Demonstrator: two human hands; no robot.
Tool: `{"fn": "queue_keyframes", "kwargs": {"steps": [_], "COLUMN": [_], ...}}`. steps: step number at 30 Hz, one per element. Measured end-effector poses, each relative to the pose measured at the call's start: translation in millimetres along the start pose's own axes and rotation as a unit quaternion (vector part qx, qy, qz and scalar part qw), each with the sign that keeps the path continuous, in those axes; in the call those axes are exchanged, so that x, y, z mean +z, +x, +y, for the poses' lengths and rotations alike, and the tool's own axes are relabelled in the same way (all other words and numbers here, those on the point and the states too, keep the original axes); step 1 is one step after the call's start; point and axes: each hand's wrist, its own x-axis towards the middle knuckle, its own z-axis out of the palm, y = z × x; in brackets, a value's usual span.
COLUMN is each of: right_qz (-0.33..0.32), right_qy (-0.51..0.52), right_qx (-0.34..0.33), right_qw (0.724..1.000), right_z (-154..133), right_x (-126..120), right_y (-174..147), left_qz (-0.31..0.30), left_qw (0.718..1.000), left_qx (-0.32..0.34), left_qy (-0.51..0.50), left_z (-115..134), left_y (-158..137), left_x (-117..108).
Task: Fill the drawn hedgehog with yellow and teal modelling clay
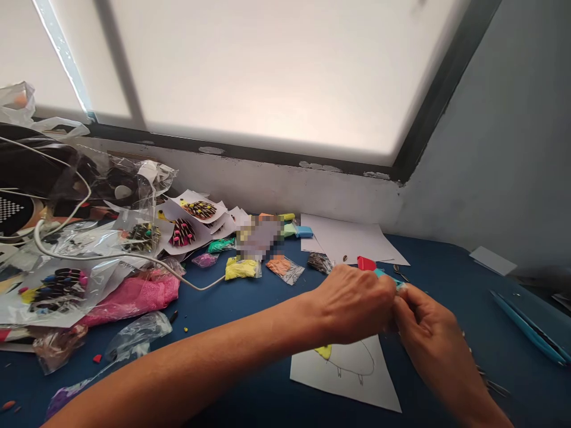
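My left hand (357, 300) is closed, its fingers curled and facing away from me. Against it, the thumb and fingers of my right hand (430, 333) pinch together. A small light-blue plastic packet (401, 286) shows between the two hands, mostly covered by the fingers. Below them lies a white sheet (312, 383) with a pencilled animal outline with short legs. Yellow clay (324, 352) fills one end of the outline, partly hidden by my left wrist. Just beyond my left hand is a red packet (366, 263).
Yellow clay (241, 268), an orange clay packet (281, 266) and a packet of dark seeds (320, 262) lie mid-table. Paper sheets (352, 235) rest by the wall. Finished hedgehog pictures (200, 209), plastic bags and a white cable (134, 256) crowd the left. A blue pen-like case (529, 327) lies right.
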Motion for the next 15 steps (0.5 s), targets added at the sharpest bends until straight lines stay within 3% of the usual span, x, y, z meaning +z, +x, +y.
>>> {"fn": "queue_keyframes", "kwargs": {"steps": [8, 15], "right_qz": [0.024, 0.044], "right_qy": [-0.026, -0.033], "right_qx": [0.029, 0.025], "right_qw": [0.999, 0.998], "right_z": [-6, -6], "right_x": [0, -4], "right_y": [0, 5], "left_qz": [0.034, 0.044], "left_qw": [0.997, 0.997], "left_qx": [-0.064, -0.064], "left_qy": [-0.028, -0.028], "left_z": [-5, -8], "left_y": [0, 0], "left_x": [-9, -11]}}
